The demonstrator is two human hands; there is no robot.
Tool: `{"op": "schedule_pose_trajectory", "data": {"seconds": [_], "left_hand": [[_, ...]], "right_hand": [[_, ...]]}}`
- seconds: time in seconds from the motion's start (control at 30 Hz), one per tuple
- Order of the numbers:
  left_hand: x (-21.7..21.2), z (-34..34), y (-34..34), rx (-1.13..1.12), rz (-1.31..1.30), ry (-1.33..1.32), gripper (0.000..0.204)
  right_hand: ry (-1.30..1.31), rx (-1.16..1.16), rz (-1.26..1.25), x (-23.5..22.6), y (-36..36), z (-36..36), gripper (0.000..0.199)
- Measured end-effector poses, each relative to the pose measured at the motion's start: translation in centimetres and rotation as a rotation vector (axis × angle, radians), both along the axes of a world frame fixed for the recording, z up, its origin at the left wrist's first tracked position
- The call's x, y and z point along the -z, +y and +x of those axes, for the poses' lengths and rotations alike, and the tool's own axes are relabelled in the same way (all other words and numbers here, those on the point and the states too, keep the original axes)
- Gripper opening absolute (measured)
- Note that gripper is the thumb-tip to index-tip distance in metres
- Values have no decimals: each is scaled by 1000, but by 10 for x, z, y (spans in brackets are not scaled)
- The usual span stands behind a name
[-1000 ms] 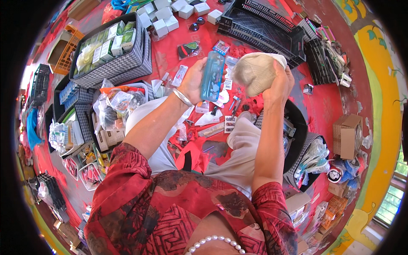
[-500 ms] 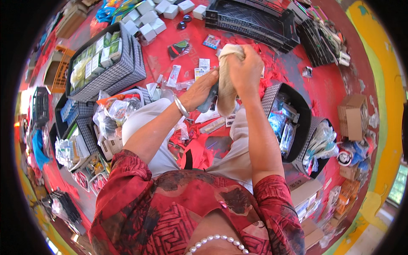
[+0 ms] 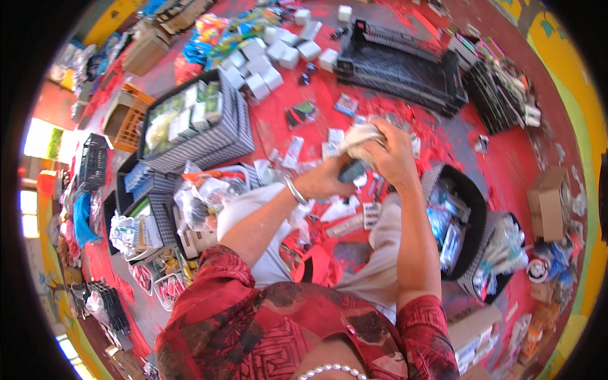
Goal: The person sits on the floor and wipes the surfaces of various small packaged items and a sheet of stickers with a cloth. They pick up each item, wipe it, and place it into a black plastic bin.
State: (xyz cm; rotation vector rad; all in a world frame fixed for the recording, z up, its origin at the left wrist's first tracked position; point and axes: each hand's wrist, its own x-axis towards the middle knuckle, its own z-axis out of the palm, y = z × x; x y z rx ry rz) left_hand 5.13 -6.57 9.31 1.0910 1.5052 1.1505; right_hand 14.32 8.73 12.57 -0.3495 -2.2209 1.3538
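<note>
In front of my lap, my left hand (image 3: pixel 324 180) is closed on a small grey-blue object (image 3: pixel 352 171); its kind is hidden by the fingers. My right hand (image 3: pixel 394 152) grips a bunched cream cloth (image 3: pixel 362 138) just above it. The cloth meets the top of my left hand and covers part of the grey-blue object. Below and beyond the hands, small packets and a white card with dark oblong marks (image 3: pixel 371 215) lie about on the red floor covering.
Patterned bins stand on both sides: a left one (image 3: pixel 202 151) with boxes, a right one (image 3: pixel 472 190) with blue packets. Ahead are white boxes (image 3: pixel 258 66) and a black crate (image 3: pixel 399 76). A cardboard box (image 3: pixel 548 206) sits far right.
The cream cloth, hanging long from my right hand before, is now bunched up against my left hand. My view has shifted, so the surroundings appear lower and farther right.
</note>
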Motion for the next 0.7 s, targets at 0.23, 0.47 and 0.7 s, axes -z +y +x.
{"op": "schedule_pose_trajectory", "data": {"seconds": [0.23,0.47,0.7], "left_hand": [[-15,-12,-7,-19,215,-363,47],[-1,-23,-3,-352,222,-829,57],[11,-17,10,-513,240,-905,46]], "right_hand": [[-263,278,-10,26,12,-6,21],[245,364,-734,8,-2,-13,20],[-12,161,-20,15,-51,-40,28]]}}
